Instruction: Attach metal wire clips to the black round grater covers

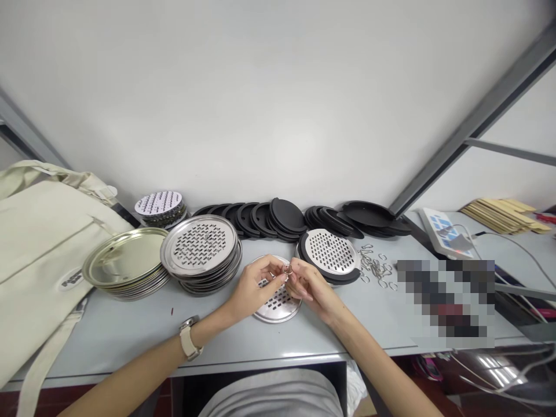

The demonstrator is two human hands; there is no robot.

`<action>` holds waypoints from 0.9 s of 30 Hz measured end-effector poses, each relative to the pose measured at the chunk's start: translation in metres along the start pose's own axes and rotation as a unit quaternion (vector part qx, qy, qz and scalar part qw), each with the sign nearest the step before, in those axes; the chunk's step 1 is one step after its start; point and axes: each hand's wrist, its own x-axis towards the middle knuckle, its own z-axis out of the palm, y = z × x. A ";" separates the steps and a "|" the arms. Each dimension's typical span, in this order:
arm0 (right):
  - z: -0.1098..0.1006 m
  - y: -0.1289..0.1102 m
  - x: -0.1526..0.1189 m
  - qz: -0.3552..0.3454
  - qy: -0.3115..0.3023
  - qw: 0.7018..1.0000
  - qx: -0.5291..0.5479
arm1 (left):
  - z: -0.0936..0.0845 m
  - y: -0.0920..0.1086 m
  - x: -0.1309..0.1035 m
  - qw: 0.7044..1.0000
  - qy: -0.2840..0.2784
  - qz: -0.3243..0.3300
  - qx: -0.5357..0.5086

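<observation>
My left hand (256,291) and my right hand (316,291) meet at the middle of the table, fingertips pinched together on a small metal ring (287,270). Its finer details are too small to make out. Directly below them lies a round metal grater plate (278,313) with slots, partly covered by the fingers. To the right of my right hand sits another round grater plate (332,251) with black edge pieces (353,275) around part of its rim. Beyond it, several loose metal rings and clips (377,267) are scattered on the table.
Left of my hands stand a stack of grater plates (202,246) and a stack of gold-coloured lids (130,258). Black round plastic parts (289,217) line the wall. A cream bag (47,249) fills the left side. A metal frame post (460,130) rises at the right.
</observation>
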 end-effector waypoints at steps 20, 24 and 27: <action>-0.002 0.004 0.002 -0.058 0.050 0.996 -0.038 | 0.000 0.006 -0.003 0.978 -0.015 0.073 0.196; -0.002 0.006 0.001 -0.046 0.040 0.997 -0.044 | -0.001 0.007 -0.003 0.978 -0.013 0.078 0.192; -0.002 0.005 0.000 -0.043 0.040 0.997 -0.047 | -0.001 0.007 -0.003 0.978 -0.005 0.090 0.190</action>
